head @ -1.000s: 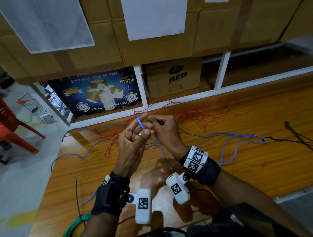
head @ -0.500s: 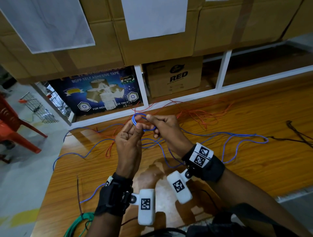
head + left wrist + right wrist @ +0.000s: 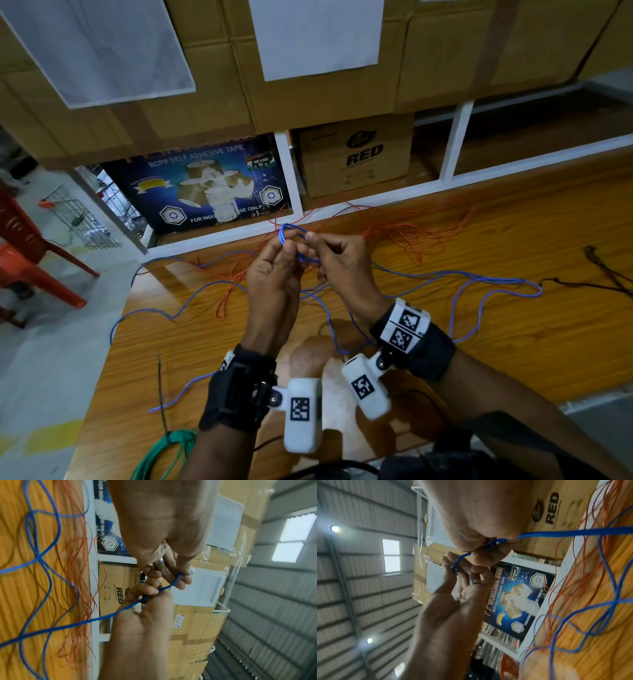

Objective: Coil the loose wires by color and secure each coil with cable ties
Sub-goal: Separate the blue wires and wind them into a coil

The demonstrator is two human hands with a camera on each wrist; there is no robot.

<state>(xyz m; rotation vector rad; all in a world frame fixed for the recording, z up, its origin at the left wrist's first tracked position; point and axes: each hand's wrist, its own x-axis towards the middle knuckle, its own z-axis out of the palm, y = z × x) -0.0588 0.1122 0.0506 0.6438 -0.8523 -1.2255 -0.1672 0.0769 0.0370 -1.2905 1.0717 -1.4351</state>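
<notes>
A long blue wire [image 3: 479, 284] trails over the wooden table [image 3: 513, 342] and rises to my hands above the table's far edge. A small blue loop [image 3: 285, 229] stands between the fingertips. My left hand [image 3: 288, 244] pinches one side of the loop; the left wrist view shows that pinch on the blue wire [image 3: 176, 579]. My right hand [image 3: 310, 241] pinches the other side, with the blue wire [image 3: 556, 533] running out under the palm. Thin orange wires [image 3: 411, 233] lie tangled behind the hands.
A green wire coil [image 3: 164, 448] lies at the table's near left corner. A dark wire [image 3: 603, 270] lies at the far right. Cardboard boxes [image 3: 356, 154] fill a white shelf behind the table. Red chairs [image 3: 30, 246] stand on the floor to the left.
The short bend of blue wire above my left fingers has become a small closed loop held between both hands. The hands have stayed in about the same place.
</notes>
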